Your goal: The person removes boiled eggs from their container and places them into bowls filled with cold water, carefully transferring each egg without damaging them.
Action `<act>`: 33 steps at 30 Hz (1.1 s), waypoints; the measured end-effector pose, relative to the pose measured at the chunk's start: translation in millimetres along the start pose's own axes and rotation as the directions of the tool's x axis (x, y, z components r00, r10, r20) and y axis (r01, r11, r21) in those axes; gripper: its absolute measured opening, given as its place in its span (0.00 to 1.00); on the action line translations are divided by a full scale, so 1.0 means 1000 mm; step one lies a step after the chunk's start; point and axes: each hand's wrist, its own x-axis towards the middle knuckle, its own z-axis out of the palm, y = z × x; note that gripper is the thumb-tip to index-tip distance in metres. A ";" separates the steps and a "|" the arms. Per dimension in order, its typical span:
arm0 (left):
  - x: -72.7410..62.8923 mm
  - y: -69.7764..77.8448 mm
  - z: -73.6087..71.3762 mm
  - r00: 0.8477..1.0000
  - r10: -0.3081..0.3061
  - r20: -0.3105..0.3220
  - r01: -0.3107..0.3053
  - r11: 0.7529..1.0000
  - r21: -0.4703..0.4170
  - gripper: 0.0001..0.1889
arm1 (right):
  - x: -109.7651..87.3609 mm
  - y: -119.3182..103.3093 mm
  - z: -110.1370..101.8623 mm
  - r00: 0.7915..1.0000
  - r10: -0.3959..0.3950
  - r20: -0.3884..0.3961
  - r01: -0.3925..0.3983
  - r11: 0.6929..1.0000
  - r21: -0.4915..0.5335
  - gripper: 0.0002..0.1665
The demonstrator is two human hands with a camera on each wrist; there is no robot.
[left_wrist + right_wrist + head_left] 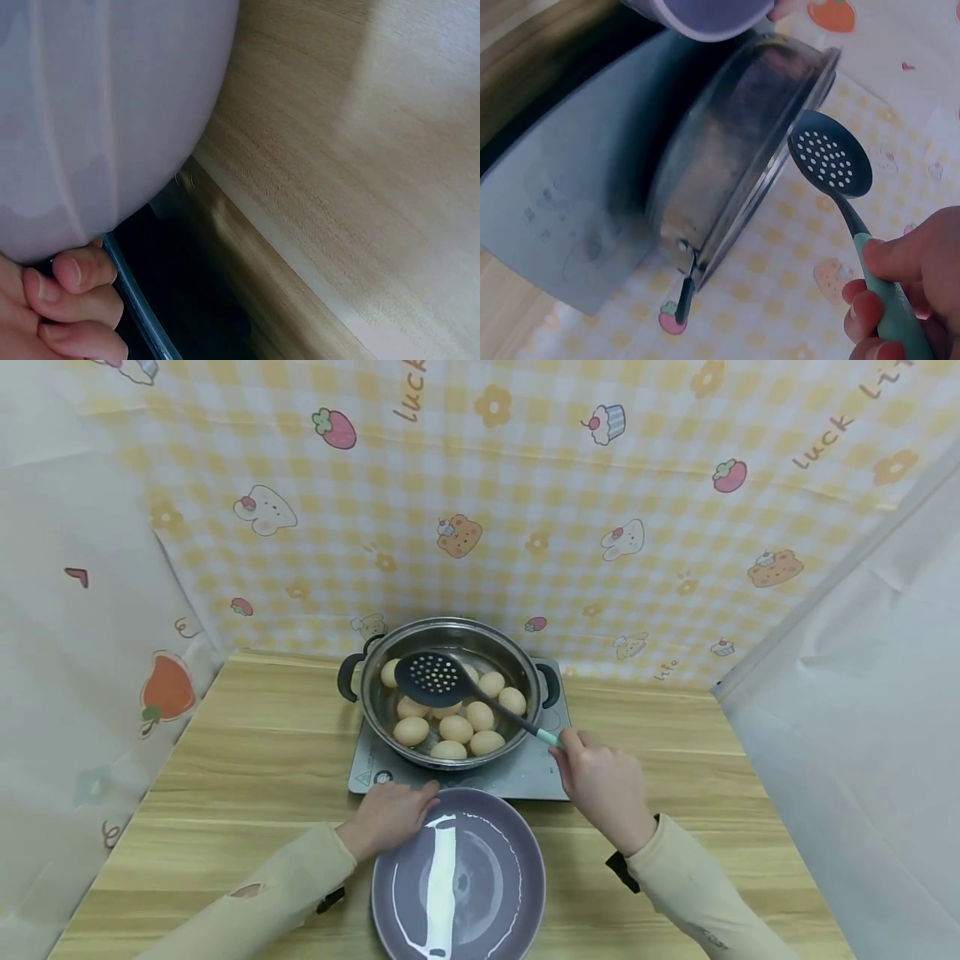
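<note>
My right hand point(606, 785) grips the green handle of a dark slotted spoon point(433, 679), its perforated head above the pot. In the right wrist view the spoon head point(829, 154) is raised over the rim with nothing on it. Below it, a steel pot point(365, 714) holds several brown eggs point(456, 728) in water. My left hand point(390, 814) holds a purple-grey plate point(495, 893) by its far left rim. The left wrist view shows the plate's underside point(112, 112) with curled fingers point(82, 307) at its edge. Nothing lies on the plate.
The pot stands on a grey induction cooktop point(525, 781) on a wooden table point(247, 760). Black side handles point(347, 678) stick out from the pot. A yellow checked cloth point(540, 510) hangs close behind, with white sheets point(862, 693) at both sides.
</note>
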 end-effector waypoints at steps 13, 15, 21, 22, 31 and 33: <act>0.000 0.000 0.000 1.000 -0.005 0.012 0.005 1.000 0.014 0.09 | -0.001 -0.012 0.010 0.996 -0.060 -0.072 0.056 0.997 -0.061 0.16; 0.000 0.000 0.000 1.000 -0.010 0.018 0.010 1.000 0.016 0.09 | -0.002 -0.014 0.010 0.996 -0.065 -0.065 0.061 0.996 -0.060 0.16; 0.002 0.001 0.001 0.999 -0.025 0.028 0.024 1.000 0.017 0.10 | -0.005 -0.016 0.011 0.995 -0.083 -0.055 0.080 0.995 -0.056 0.16; 0.002 0.001 0.001 0.999 -0.026 0.028 0.026 1.000 0.016 0.10 | -0.006 -0.016 0.011 0.995 -0.086 -0.055 0.083 0.995 -0.058 0.16; 0.001 0.001 0.002 0.999 -0.034 0.018 0.034 0.999 0.010 0.10 | -0.010 -0.021 0.010 0.991 -0.127 -0.051 0.125 0.991 -0.052 0.16; 0.001 0.001 0.003 0.999 -0.037 0.020 0.037 0.999 0.011 0.10 | -0.010 -0.022 0.009 0.991 -0.130 -0.039 0.128 0.991 -0.044 0.16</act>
